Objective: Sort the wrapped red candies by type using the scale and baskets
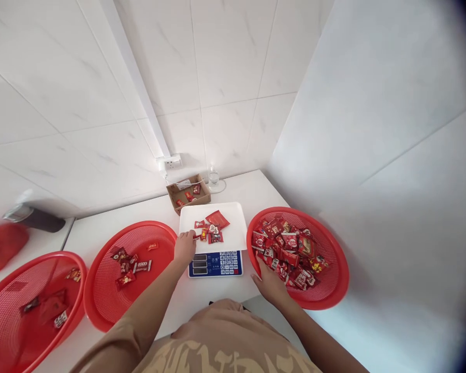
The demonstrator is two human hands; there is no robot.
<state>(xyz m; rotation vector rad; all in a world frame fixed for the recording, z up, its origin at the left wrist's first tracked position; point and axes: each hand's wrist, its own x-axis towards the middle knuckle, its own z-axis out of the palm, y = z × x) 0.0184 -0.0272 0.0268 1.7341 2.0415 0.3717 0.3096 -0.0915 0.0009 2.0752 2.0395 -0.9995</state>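
Observation:
My left hand (184,248) is over the left edge of the scale's white tray (233,228), its fingers closed on a small red candy packet (197,237). Several red wrapped candies (213,228) and a larger flat red packet (218,218) lie in the middle of that tray. The blue keypad panel (229,263) of the scale shows below it. My right hand (271,284) grips the near left rim of a red mesh basket (336,264), thumb outside and fingers over the inside. A heap of red snack packets (289,248) fills much of this basket.
Left of the scale stand two more red baskets (155,226) (75,264) with a few packets each. Behind it are a cardboard box (173,199) with candies and a clear bottle (213,178). A dark cylinder (42,217) lies far left. Walls bound the table's back and right.

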